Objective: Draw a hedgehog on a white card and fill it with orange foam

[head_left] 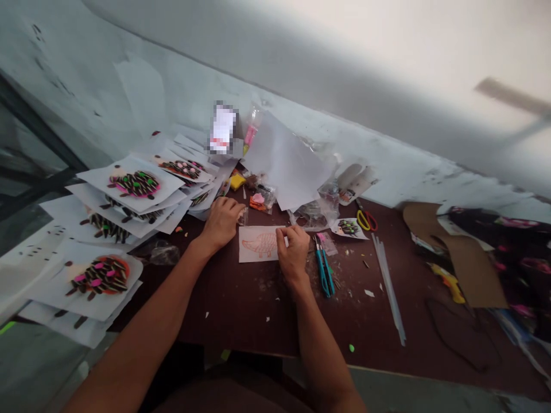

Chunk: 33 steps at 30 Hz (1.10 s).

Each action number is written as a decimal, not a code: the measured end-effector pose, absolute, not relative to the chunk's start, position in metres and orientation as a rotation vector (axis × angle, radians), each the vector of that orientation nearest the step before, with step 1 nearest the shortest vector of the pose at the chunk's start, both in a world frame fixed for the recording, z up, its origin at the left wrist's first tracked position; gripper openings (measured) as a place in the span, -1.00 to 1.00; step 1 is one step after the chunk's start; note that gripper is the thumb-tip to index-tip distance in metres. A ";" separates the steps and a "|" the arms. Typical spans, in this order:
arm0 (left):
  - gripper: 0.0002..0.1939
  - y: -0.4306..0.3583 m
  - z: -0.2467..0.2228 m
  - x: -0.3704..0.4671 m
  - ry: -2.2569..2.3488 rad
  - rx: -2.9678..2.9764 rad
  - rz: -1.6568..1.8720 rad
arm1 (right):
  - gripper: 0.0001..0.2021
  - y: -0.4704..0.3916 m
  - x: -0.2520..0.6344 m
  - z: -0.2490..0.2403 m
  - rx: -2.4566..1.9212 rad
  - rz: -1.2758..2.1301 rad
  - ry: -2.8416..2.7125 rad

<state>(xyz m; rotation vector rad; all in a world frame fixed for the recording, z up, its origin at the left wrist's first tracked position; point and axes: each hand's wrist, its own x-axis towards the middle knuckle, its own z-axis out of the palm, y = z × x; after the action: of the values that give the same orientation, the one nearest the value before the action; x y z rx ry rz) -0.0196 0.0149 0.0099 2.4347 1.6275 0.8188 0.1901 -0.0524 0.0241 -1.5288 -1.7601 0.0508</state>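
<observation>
Currently two hands [294, 248] at one drawing [257, 244]; one glue gun [450, 281].

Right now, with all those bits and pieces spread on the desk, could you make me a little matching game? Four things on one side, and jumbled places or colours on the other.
Things:
1. Sheet with the outline drawing
2. Teal-handled tool
3. Scissors
4. Glue gun

Places or colours:
A. One yellow handle, one red
B. Beside the brown cardboard
C. Between the left hand and the right hand
D. Just to the right of the right hand

Right pairs: 1-C, 2-D, 3-A, 4-B
</observation>
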 end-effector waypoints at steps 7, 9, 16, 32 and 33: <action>-0.58 0.010 0.019 -0.018 1.295 2.086 1.327 | -0.80 -0.054 0.184 0.025 -1.496 0.169 -1.753; -0.58 0.007 0.021 -0.014 1.188 1.959 1.337 | -0.82 -0.056 0.180 0.028 -1.452 0.257 -1.723; -0.51 -0.004 0.021 0.002 0.921 1.647 1.111 | -0.85 -0.062 0.172 0.038 -1.362 0.393 -1.631; -0.44 -0.002 0.024 -0.010 0.779 1.514 0.851 | -0.80 -0.055 0.180 0.035 -1.393 0.652 -1.449; -0.45 -0.002 0.026 -0.009 0.776 1.533 0.835 | -0.79 -0.056 0.179 0.035 -1.381 0.697 -1.473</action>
<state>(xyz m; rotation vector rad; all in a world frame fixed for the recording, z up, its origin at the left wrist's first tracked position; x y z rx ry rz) -0.0092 -0.0022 0.0256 1.5331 0.7762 0.8347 0.1792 -0.0555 0.0350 -1.3811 -1.4732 0.6971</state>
